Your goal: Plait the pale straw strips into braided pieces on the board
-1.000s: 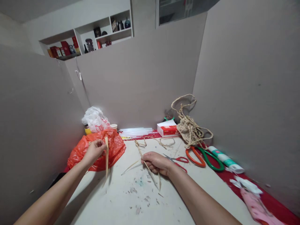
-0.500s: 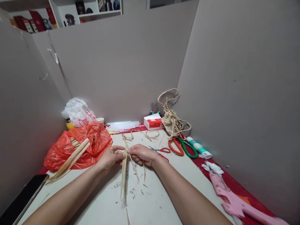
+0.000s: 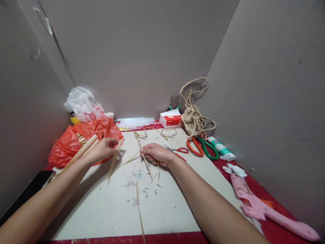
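My left hand (image 3: 103,149) is closed on a flat pale straw strip (image 3: 113,162) that hangs down toward the white board (image 3: 114,206), just in front of the red plastic bag (image 3: 73,142). My right hand (image 3: 157,154) rests on the board, fingers pinched on thin straw strands (image 3: 147,162) that run out from under it. Another loose strip (image 3: 138,203) lies on the board between my forearms.
Bamboo slats (image 3: 81,150) stick out of the red bag. Small red scissors (image 3: 179,150), orange and green scissors (image 3: 203,149), a glue tube (image 3: 220,149), a twine bundle (image 3: 194,117), a red-white box (image 3: 171,120) and a pink glue gun (image 3: 264,210) lie right. Grey walls enclose the desk.
My hands, together at the centre half a second ago, have parted. The left one moved back left with a strip. One strip now lies on the board. The camera tilted down.
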A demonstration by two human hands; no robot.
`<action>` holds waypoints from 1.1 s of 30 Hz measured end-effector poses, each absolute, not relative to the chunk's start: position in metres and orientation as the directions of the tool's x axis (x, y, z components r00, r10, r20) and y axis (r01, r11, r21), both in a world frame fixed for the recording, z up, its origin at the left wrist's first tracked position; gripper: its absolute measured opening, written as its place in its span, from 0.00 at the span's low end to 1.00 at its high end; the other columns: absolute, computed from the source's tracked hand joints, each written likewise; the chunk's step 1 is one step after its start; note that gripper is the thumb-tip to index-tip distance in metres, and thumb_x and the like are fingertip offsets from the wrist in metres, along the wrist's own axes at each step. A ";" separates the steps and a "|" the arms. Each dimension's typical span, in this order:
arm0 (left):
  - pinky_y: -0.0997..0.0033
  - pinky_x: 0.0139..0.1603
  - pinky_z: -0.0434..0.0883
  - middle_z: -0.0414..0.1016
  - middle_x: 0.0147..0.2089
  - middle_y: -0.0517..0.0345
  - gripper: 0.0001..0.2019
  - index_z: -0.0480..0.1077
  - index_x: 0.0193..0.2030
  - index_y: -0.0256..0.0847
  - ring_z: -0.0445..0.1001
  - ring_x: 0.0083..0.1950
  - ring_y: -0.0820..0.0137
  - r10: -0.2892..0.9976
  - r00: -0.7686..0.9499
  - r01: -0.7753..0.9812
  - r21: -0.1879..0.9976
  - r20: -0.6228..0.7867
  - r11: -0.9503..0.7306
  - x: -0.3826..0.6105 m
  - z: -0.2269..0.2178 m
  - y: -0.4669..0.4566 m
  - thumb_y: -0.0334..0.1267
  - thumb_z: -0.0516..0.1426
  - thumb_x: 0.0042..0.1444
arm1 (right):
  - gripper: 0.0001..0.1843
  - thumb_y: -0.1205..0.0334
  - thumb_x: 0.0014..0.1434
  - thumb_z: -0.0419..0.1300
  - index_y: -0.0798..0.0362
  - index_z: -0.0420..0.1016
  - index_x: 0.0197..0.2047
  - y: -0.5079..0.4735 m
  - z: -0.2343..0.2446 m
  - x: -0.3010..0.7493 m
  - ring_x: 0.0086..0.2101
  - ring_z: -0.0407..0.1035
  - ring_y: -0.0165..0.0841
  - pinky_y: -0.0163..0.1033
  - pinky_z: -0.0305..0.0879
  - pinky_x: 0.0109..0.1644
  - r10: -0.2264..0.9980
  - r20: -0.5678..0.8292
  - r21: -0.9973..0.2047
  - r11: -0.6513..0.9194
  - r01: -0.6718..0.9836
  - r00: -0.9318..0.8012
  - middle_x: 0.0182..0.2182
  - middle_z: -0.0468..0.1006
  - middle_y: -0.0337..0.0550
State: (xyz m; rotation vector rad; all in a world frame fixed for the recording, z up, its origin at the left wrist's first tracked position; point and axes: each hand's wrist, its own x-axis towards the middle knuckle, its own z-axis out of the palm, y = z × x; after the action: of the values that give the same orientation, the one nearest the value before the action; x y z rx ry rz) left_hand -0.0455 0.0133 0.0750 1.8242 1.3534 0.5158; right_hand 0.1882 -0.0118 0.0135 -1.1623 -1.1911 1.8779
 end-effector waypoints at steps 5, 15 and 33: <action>0.73 0.30 0.58 0.72 0.29 0.55 0.10 0.69 0.32 0.39 0.67 0.30 0.70 0.938 0.323 0.898 0.274 0.127 -0.346 -0.044 0.081 -0.026 0.40 0.50 0.53 | 0.11 0.57 0.53 0.58 0.58 0.68 0.28 -0.012 0.015 0.187 0.12 0.42 0.18 0.26 0.35 0.13 0.840 -0.354 -0.917 -0.399 -0.026 -0.411 0.13 0.52 0.26; 0.70 0.30 0.61 0.77 0.32 0.48 0.09 0.71 0.29 0.39 0.71 0.30 0.65 0.763 0.632 0.765 0.267 -0.138 -0.586 -0.011 0.034 -0.101 0.33 0.50 0.48 | 0.14 0.53 0.52 0.59 0.56 0.65 0.28 -0.013 0.009 0.185 0.13 0.41 0.18 0.28 0.34 0.14 0.850 -0.337 -0.934 -0.356 0.028 -0.405 0.13 0.51 0.26; 0.72 0.30 0.56 0.72 0.35 0.51 0.12 0.68 0.32 0.39 0.68 0.32 0.69 0.917 0.078 0.992 0.064 0.391 -0.111 -0.112 0.092 0.010 0.44 0.49 0.54 | 0.13 0.53 0.51 0.59 0.56 0.65 0.28 -0.015 0.013 0.183 0.13 0.41 0.18 0.28 0.32 0.15 0.840 -0.356 -0.927 -0.373 0.041 -0.409 0.13 0.51 0.26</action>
State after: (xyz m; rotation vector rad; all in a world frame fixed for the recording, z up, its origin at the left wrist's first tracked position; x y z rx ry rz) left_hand -0.1118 0.0096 0.0920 2.4546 2.2236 0.5757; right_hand 0.1832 -0.0147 0.0132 -1.2266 -1.2782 1.8394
